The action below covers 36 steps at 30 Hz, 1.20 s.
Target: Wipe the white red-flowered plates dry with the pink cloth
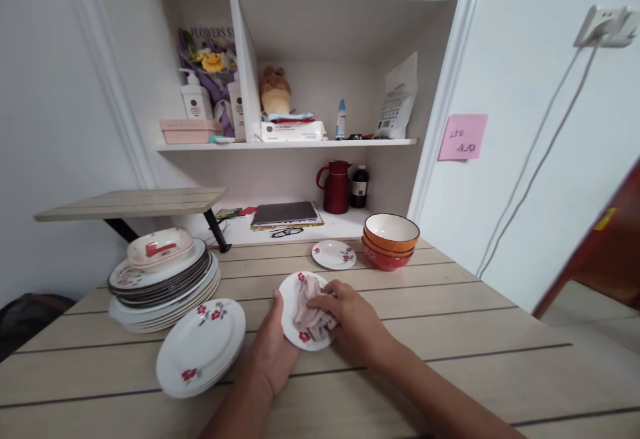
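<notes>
A small white plate with red flowers (290,299) is held up over the table, tilted toward me. My left hand (274,342) grips it by its left edge, thumb on the rim and fingers underneath. Bunched in my right hand (350,319) is a pale pinkish cloth (310,309), pressed against the plate's face. Beyond it, a second small flowered plate (334,255) lies flat on the wood. Left of my left hand sits a short stack of larger flowered plates (200,349).
A taller plate stack (165,292) carries an oval dish (160,249) at the left, near a raised wooden stand (135,203). Stacked bowls (390,242) stand at the back right. Behind are a closed laptop (285,213), glasses (287,232), a red jug (337,189) and shelves.
</notes>
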Each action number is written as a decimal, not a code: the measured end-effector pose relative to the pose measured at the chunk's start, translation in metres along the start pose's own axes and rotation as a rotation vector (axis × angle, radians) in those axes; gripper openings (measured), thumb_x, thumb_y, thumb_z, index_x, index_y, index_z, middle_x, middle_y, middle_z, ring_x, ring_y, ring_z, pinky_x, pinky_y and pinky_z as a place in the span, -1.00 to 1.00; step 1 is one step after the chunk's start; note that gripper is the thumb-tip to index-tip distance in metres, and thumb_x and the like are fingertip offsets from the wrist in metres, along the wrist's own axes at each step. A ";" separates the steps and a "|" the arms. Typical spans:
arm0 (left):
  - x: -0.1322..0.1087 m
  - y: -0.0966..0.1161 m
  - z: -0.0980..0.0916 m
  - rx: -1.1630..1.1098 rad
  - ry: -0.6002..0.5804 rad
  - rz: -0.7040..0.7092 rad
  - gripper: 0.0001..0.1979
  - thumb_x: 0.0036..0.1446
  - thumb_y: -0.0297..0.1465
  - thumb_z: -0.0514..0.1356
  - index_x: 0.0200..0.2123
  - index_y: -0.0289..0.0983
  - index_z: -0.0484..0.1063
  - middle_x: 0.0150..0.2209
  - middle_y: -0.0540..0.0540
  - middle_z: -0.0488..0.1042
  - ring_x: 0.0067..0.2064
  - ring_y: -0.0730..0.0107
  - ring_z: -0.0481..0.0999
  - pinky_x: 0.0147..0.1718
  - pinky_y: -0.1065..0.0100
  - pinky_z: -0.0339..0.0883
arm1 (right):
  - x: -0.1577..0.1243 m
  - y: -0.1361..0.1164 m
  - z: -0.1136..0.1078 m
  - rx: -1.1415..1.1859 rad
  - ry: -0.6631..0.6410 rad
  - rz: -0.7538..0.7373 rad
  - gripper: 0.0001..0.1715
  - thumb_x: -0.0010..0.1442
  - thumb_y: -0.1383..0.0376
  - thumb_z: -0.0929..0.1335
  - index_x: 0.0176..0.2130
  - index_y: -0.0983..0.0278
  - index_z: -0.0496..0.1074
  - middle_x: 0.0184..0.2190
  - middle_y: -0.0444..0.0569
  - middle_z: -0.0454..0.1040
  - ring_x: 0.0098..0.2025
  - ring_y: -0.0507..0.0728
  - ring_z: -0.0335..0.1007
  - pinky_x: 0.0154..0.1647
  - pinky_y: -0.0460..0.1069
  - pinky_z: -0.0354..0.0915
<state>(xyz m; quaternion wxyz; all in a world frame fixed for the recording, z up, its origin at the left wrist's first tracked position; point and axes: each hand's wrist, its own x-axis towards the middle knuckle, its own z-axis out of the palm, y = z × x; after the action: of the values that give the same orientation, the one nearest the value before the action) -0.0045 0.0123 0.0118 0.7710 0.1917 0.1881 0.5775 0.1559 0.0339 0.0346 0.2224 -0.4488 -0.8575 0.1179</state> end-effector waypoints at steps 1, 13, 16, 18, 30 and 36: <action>-0.001 0.000 -0.001 0.008 0.010 -0.009 -0.40 0.25 -0.09 0.02 0.22 -0.34 0.26 0.07 -0.31 0.47 0.13 0.02 0.41 0.15 0.05 0.18 | -0.002 -0.002 0.000 0.011 -0.033 -0.002 -0.38 -0.01 0.49 0.30 -0.01 -0.01 0.48 -0.06 -0.01 0.38 -0.07 0.18 0.34 -0.11 0.01 0.24; 0.000 -0.006 0.009 0.036 -0.010 -0.022 -0.34 0.23 0.02 -0.08 0.22 -0.29 0.27 0.11 -0.28 0.45 0.18 0.10 0.37 0.17 0.12 0.17 | 0.012 -0.004 0.010 0.002 0.069 0.055 -0.22 -0.01 0.50 0.27 0.14 -0.04 0.29 0.08 -0.01 0.25 0.00 0.18 0.33 -0.15 -0.03 0.21; 0.004 -0.006 0.001 0.029 0.000 -0.004 -0.37 0.25 -0.04 -0.05 0.23 -0.33 0.24 0.13 -0.30 0.43 0.21 0.11 0.33 0.21 0.12 0.11 | 0.013 0.010 0.001 -0.096 0.017 0.133 -0.37 0.07 0.45 0.25 0.09 0.01 0.32 0.02 0.01 0.29 -0.04 0.19 0.34 -0.27 -0.05 0.17; 0.005 -0.005 -0.005 0.023 0.013 0.004 -0.39 0.27 -0.08 -0.03 0.24 -0.35 0.22 0.13 -0.30 0.43 0.22 0.11 0.33 0.22 0.12 0.09 | 0.009 0.015 -0.004 -0.149 -0.062 0.145 -0.43 0.08 0.43 0.24 0.07 0.06 0.33 -0.03 0.03 0.32 -0.12 0.18 0.37 -0.32 -0.05 0.13; -0.002 -0.003 0.003 0.081 0.044 -0.080 -0.34 0.22 -0.01 -0.02 0.20 -0.35 0.28 0.06 -0.31 0.49 0.14 0.06 0.42 0.15 0.11 0.20 | -0.001 -0.018 0.002 0.011 -0.132 -0.141 -0.49 0.03 0.39 0.31 -0.01 0.08 0.34 -0.05 -0.06 0.34 -0.11 0.12 0.34 -0.20 -0.06 0.18; 0.003 -0.006 -0.002 0.044 0.021 0.013 -0.41 0.28 -0.09 -0.04 0.25 -0.30 0.20 0.12 -0.28 0.43 0.18 0.11 0.38 0.20 0.10 0.14 | 0.017 -0.002 0.001 -0.107 0.050 0.016 -0.43 0.08 0.42 0.26 0.06 0.04 0.34 -0.06 -0.01 0.33 -0.04 0.18 0.30 -0.18 -0.02 0.15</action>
<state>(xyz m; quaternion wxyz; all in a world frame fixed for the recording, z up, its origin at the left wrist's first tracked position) -0.0001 0.0134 0.0066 0.7608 0.2038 0.2074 0.5803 0.1456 0.0464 0.0397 0.2183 -0.4695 -0.8532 0.0622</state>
